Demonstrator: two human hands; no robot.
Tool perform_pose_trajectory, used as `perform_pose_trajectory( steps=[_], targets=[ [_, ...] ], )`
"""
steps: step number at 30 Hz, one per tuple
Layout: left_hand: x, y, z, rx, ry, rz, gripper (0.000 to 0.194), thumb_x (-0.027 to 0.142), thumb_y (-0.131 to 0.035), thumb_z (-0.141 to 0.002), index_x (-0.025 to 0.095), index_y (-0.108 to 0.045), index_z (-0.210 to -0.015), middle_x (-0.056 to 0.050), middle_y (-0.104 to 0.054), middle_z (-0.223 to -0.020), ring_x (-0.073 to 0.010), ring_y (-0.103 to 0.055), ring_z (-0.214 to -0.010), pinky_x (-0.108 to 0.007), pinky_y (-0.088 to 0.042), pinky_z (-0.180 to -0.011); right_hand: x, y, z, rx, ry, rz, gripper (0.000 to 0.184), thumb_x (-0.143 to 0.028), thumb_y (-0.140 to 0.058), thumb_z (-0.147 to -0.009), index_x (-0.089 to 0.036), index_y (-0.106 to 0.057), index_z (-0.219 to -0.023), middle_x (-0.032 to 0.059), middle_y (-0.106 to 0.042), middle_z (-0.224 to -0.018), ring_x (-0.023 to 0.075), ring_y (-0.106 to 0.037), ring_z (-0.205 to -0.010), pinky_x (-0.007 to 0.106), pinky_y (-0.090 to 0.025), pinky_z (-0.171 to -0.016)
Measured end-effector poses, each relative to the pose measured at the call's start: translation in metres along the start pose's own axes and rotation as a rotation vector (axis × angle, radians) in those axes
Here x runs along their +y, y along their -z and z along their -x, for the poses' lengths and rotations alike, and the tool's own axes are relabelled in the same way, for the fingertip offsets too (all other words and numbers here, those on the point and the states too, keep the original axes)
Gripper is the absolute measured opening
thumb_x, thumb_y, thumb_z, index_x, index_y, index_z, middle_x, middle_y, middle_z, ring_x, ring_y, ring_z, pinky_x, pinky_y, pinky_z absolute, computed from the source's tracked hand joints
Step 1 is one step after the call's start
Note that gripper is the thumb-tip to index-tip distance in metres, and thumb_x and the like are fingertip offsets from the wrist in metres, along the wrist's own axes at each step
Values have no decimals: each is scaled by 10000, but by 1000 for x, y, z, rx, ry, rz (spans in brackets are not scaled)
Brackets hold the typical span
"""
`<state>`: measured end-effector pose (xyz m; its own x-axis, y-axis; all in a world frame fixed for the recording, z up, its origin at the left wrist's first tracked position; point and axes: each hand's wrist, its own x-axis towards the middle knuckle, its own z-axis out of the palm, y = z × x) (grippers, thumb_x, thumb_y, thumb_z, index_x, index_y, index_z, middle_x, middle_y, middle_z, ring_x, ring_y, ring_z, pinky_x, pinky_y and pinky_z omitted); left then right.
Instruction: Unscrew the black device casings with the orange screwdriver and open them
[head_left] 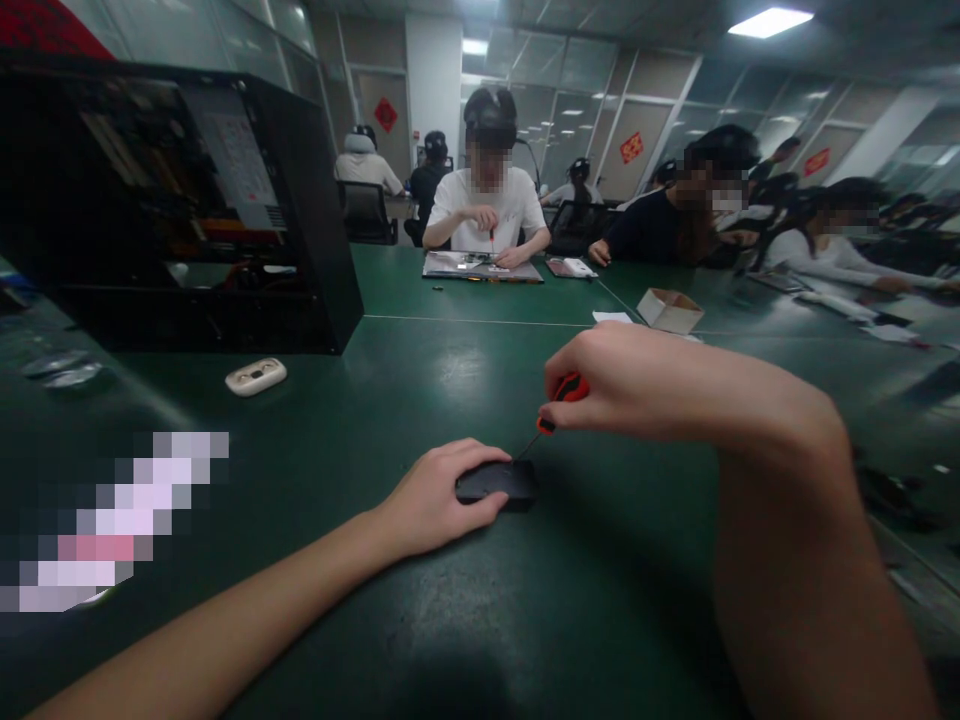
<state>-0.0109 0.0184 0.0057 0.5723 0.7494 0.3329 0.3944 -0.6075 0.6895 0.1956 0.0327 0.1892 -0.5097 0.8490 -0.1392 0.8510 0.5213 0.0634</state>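
A small flat black device [501, 484] lies on the green table [420, 380] in front of me. My left hand [439, 492] rests on its left end and holds it down. My right hand [615, 378] grips a red-and-black screwdriver [561, 398] from above. The thin shaft slants down and left, and its tip touches the top of the black device.
A beige oval part [256, 376] lies to the left, near a large black computer case [180, 200]. A small cardboard box [670, 309] sits far right. Other people work across the table, one over a flat panel [481, 266].
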Motion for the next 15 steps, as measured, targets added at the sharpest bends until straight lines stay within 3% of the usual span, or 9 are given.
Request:
perform_pose_trajectory(
  steps=[15],
  targets=[
    [0,0,1,-11,-19,-10,356,288,-666,-891,245,-633,-1243,-53,-685,-1160,-233,-647,-1038,-373,-502,-940,7,-1,-2,-53,-105,10,315,-456,-585,-841,-220,-793,-843,60,-730,-741,175,-614,-593,273,-380,-539]
  ],
)
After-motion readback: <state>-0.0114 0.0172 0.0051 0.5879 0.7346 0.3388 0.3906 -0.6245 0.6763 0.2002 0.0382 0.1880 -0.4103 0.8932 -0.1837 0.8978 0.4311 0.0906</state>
